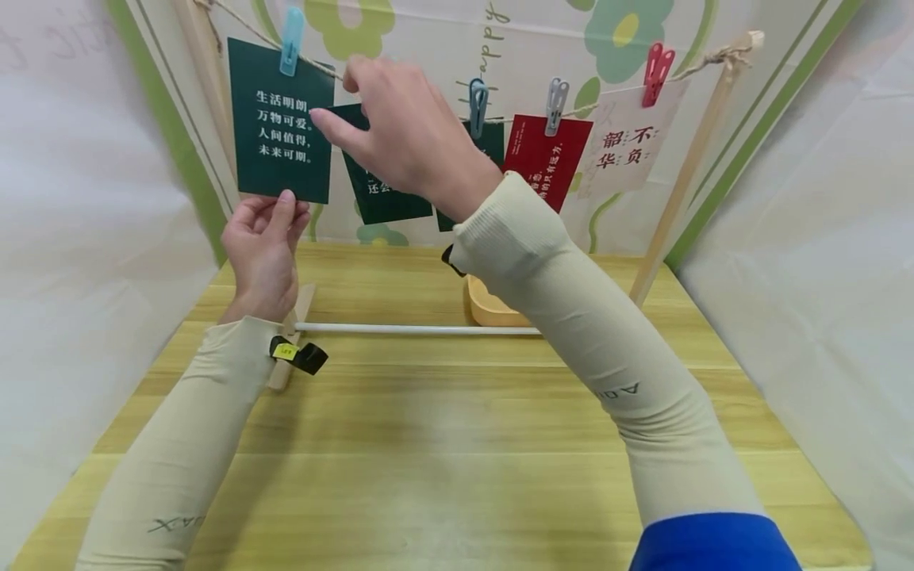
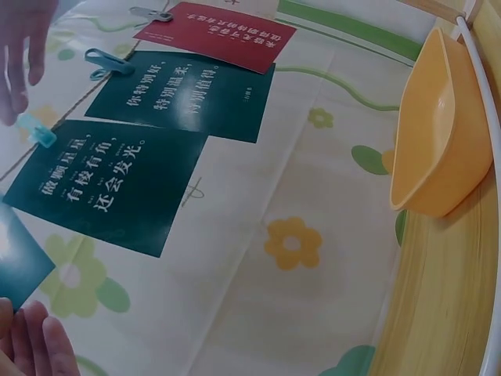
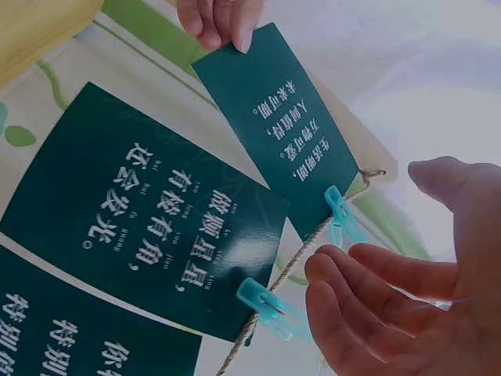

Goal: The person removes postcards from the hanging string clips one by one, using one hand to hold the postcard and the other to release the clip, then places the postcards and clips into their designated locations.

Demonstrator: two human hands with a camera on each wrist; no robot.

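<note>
At the left end of a twine line (image 3: 304,252), a dark green card (image 1: 250,166) with white writing hangs under a light blue clothespin (image 1: 290,44). My left hand (image 1: 260,246) pinches that card's bottom edge between thumb and fingers. My right hand (image 1: 414,127) is raised in front of the line, its fingers loosely bent and nothing between them. In the right wrist view its fingertips are close to the left card's clothespin and to a second light blue clothespin (image 3: 270,307). This second one holds another green card (image 2: 106,188), partly covered by the right hand in the head view.
Farther right hang a third green card (image 2: 188,94) on a dark blue clothespin (image 1: 478,101), a red card (image 1: 535,151) on a grey one, and a pale card (image 1: 628,159) on a red one. Wooden posts (image 1: 689,174), a white rod (image 1: 385,327) and an orange bin (image 2: 442,133) stand about.
</note>
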